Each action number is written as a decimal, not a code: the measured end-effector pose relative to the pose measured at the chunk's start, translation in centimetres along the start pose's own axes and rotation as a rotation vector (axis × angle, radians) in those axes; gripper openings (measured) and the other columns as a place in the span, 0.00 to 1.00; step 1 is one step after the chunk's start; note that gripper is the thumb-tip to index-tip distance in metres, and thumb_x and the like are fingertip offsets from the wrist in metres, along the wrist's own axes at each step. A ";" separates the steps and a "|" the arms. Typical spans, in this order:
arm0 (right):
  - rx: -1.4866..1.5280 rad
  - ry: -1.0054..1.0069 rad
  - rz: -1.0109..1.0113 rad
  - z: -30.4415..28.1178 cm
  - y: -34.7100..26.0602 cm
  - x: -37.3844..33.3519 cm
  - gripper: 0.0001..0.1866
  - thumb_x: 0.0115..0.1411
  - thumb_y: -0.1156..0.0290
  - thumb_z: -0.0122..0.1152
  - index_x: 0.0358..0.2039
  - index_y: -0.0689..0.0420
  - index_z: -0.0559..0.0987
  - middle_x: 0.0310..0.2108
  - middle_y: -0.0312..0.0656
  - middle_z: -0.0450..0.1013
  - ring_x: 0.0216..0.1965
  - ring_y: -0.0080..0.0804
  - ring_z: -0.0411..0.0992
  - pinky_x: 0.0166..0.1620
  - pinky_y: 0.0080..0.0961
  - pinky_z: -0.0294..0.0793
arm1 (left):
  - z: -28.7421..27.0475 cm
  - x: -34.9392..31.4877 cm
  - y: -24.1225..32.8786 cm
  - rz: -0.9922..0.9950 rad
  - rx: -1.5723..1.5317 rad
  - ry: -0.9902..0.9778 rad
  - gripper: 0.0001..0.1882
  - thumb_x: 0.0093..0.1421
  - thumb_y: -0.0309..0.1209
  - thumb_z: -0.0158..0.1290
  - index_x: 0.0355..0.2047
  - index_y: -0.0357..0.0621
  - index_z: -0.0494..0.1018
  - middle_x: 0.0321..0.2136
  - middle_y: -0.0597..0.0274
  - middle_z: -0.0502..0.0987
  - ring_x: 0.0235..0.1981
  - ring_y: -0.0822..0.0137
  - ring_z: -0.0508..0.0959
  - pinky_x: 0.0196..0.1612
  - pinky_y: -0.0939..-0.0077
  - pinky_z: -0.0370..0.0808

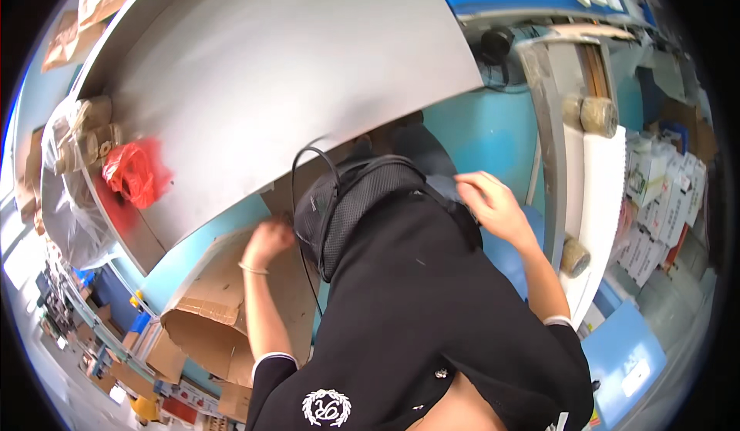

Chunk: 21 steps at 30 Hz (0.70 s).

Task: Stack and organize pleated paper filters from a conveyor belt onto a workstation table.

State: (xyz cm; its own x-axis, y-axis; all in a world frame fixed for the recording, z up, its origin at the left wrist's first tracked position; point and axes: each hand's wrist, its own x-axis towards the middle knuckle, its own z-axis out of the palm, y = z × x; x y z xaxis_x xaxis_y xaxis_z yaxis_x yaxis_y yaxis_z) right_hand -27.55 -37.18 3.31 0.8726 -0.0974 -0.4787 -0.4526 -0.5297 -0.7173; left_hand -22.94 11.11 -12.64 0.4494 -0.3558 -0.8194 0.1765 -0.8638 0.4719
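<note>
Two bare hands, one black mesh bag (364, 200) at the person's waist, before the grey tabletop (308, 53).
Count: one red plastic bag (132, 173) on the tabletop, two tape rolls (598, 116) on the rack at right; a cardboard carton (223, 308) stands below the left hand (270, 240), the rack beside the right arm; left fingers curled, blurred at the mesh bag's side, grip cannot be told; right hand (497, 209): thumb and forefinger parted, nothing seen between.

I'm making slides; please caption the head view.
Left hand and right hand on either side of a black waist bag, beside a grey table holding a red plastic bag.
</note>
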 end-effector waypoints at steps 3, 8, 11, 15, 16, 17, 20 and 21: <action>-0.114 -0.215 0.000 2.8 0.5 1.3 0.16 0.62 0.63 0.60 0.43 0.63 0.78 0.37 0.46 0.74 0.38 0.36 0.74 0.42 0.28 0.73 | -6.0 -2.0 15.0 -0.121 -0.863 -0.080 0.26 0.69 0.49 0.44 0.50 0.37 0.74 0.43 0.60 0.80 0.44 0.72 0.76 0.47 0.76 0.72; 0.268 -0.281 0.194 3.1 0.7 2.0 0.12 0.59 0.70 0.63 0.39 0.64 0.77 0.27 0.34 0.73 0.31 0.19 0.70 0.36 0.20 0.71 | -3.3 -0.1 20.8 -0.147 -0.664 -0.030 0.28 0.64 0.51 0.53 0.50 0.37 0.73 0.41 0.67 0.78 0.41 0.77 0.73 0.42 0.82 0.70; 0.412 -0.280 0.027 2.5 0.2 0.6 0.12 0.56 0.71 0.66 0.37 0.64 0.77 0.27 0.40 0.75 0.30 0.25 0.72 0.35 0.26 0.71 | -2.4 -1.8 16.5 -0.067 -0.905 -0.194 0.16 0.64 0.40 0.55 0.47 0.44 0.73 0.33 0.77 0.76 0.26 0.84 0.72 0.30 0.88 0.69; 0.293 -0.121 -0.133 3.1 0.6 -0.3 0.11 0.55 0.74 0.65 0.37 0.64 0.77 0.35 0.46 0.73 0.36 0.35 0.74 0.40 0.31 0.72 | 1.2 -2.4 13.8 0.011 -1.252 -0.356 0.17 0.64 0.27 0.52 0.54 0.40 0.70 0.39 0.68 0.79 0.38 0.77 0.79 0.42 0.83 0.76; 0.312 -0.026 -0.148 4.0 2.5 -0.5 0.11 0.55 0.74 0.65 0.38 0.63 0.77 0.32 0.42 0.72 0.32 0.28 0.72 0.38 0.25 0.72 | 2.8 -1.4 15.3 0.015 -1.123 -0.173 0.16 0.67 0.33 0.51 0.51 0.40 0.72 0.39 0.67 0.80 0.39 0.76 0.78 0.45 0.82 0.74; 0.325 0.014 -0.097 4.2 4.4 -0.7 0.12 0.55 0.74 0.65 0.39 0.63 0.77 0.33 0.42 0.74 0.33 0.29 0.73 0.38 0.26 0.72 | 3.7 -0.6 18.1 -0.083 -1.075 -0.058 0.15 0.67 0.36 0.51 0.49 0.41 0.74 0.38 0.68 0.80 0.38 0.76 0.78 0.45 0.82 0.73; 0.471 -0.045 0.006 1.9 8.1 -2.0 0.16 0.55 0.72 0.65 0.43 0.63 0.76 0.31 0.43 0.76 0.32 0.31 0.75 0.39 0.27 0.74 | 3.5 1.9 21.9 0.025 -0.515 0.101 0.20 0.63 0.45 0.55 0.44 0.41 0.78 0.36 0.61 0.82 0.38 0.68 0.81 0.41 0.77 0.74; 0.406 0.012 -0.055 1.1 9.6 -3.1 0.17 0.57 0.71 0.64 0.45 0.63 0.75 0.28 0.42 0.76 0.30 0.32 0.75 0.38 0.28 0.74 | 3.0 2.6 24.7 0.052 -0.068 0.172 0.22 0.59 0.47 0.58 0.42 0.39 0.78 0.36 0.56 0.82 0.37 0.62 0.81 0.39 0.72 0.75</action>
State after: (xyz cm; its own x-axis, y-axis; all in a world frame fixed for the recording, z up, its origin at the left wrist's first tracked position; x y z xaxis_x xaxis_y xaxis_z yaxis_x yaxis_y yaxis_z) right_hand -34.73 -41.05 -2.61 0.8987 -0.0893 -0.4294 -0.4385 -0.1595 -0.8845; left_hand -20.02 -12.21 -4.06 0.6015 -0.3278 -0.7285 0.2057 -0.8177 0.5377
